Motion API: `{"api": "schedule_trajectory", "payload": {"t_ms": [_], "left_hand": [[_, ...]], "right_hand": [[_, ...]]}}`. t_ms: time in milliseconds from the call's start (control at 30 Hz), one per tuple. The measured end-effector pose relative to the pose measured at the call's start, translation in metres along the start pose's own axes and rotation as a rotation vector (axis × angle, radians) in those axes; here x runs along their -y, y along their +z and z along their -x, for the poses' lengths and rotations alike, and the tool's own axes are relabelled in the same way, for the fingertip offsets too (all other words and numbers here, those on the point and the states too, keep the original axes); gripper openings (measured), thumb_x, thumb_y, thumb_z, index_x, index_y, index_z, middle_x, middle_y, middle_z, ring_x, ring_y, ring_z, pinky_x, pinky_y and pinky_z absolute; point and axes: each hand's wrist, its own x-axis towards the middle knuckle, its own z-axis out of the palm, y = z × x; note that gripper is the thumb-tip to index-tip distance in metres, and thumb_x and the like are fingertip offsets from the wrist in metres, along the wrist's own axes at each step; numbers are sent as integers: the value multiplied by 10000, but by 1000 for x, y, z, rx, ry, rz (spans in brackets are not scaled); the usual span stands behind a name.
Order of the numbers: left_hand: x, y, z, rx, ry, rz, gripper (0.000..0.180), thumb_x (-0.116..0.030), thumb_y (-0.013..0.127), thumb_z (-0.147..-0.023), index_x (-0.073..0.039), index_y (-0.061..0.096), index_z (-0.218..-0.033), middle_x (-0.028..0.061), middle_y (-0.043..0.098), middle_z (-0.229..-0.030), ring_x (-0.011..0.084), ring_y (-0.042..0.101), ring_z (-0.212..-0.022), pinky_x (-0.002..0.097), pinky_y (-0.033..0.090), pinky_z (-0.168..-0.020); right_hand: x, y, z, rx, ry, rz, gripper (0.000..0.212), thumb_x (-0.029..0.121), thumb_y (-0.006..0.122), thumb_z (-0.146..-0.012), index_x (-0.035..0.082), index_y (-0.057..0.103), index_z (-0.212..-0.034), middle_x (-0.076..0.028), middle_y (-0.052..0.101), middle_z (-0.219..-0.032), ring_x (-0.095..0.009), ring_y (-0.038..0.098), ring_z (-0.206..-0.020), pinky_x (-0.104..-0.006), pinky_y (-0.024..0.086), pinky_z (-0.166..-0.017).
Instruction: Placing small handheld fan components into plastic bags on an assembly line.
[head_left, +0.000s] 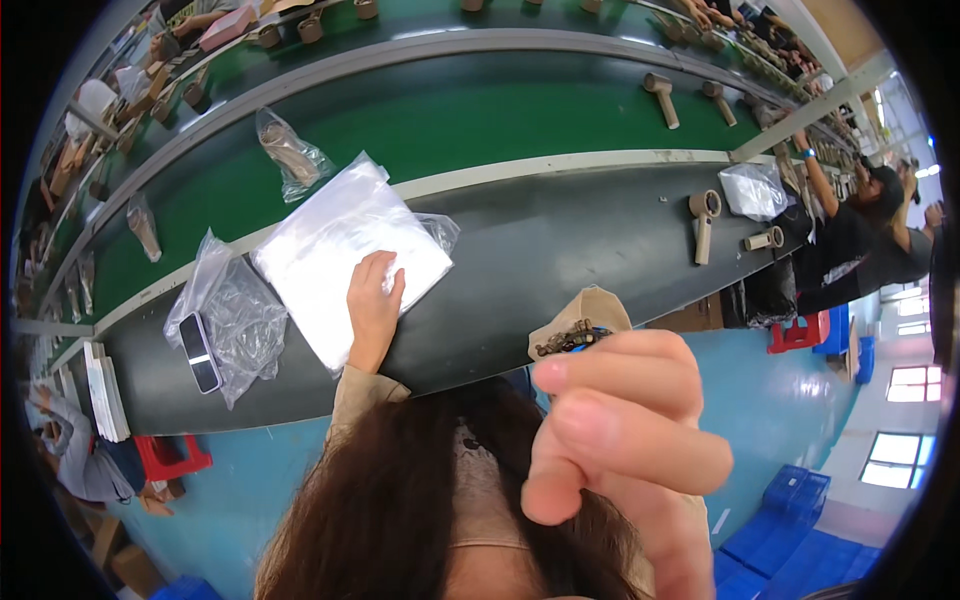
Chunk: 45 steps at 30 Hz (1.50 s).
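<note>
Under the left hand [373,305] (fingers flat): bag stack [345,250].

Phone [200,352]: near left, on the grey bench.
Bagged part [288,152]: far left, on the green belt.
Beige handles [704,222]: right, on the bench.
Red stool [170,457]: near left.

A long dark workbench [560,250] runs beside a green conveyor belt [450,125]. On the bench lie a stack of clear plastic bags [335,245], a phone [200,352] on a crumpled bag [240,315], and two tan hair-dryer-shaped parts [705,220].
</note>
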Motion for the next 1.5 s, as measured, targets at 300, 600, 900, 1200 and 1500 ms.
{"api": "schedule_trajectory", "payload": {"t_ms": [300, 600, 900, 1200, 1500], "left_hand": [[-1, 4, 0, 14, -18, -3, 240, -24, 690, -791, -19, 636, -1025, 118, 636, -1036, 272, 602, -870, 346, 497, -741], [-5, 5, -6, 0, 14, -3, 252, -18, 711, -782, -20, 641, -1024, 106, 641, -1034, 238, 604, -813, 309, 500, -695], [0, 0, 3, 2, -32, -10, 284, -10, 711, -776, -14, 634, -1050, 112, 631, -1048, 243, 607, -846, 311, 504, -713], [-13, -16, -8, 133, -136, 31, 383, -3, 723, -753, -11, 604, -1117, 129, 598, -1134, 273, 597, -937, 322, 513, -754], [-31, -18, -19, 114, -66, -53, 228, 13, 654, -807, 0, 641, -1035, 140, 639, -1054, 302, 595, -973, 351, 495, -809]], "right_hand": [[6, -2, 13, 64, 63, -20, 406, 177, 508, -981, 227, 383, -1363, -140, 588, -1018, -314, 621, -677, -359, 414, -537], [-14, 13, -25, 106, -222, -651, 272, 93, 678, -811, 221, 655, -1050, -71, 687, -976, -164, 540, -539, -222, 410, -440], [-20, -11, 8, 150, -49, -589, 263, 51, 562, -872, 159, 616, -1105, -114, 646, -992, -245, 611, -616, -309, 424, -480], [-196, -12, 78, 580, 517, 248, 181, 65, 616, -786, 66, 665, -960, -103, 657, -813, -280, 631, -674, -339, 496, -609], [-527, -154, 117, 669, 578, 1262, 477, 359, 610, -862, 131, 495, -1265, -203, 611, -1130, -395, 631, -984, -496, 541, -742]]}}
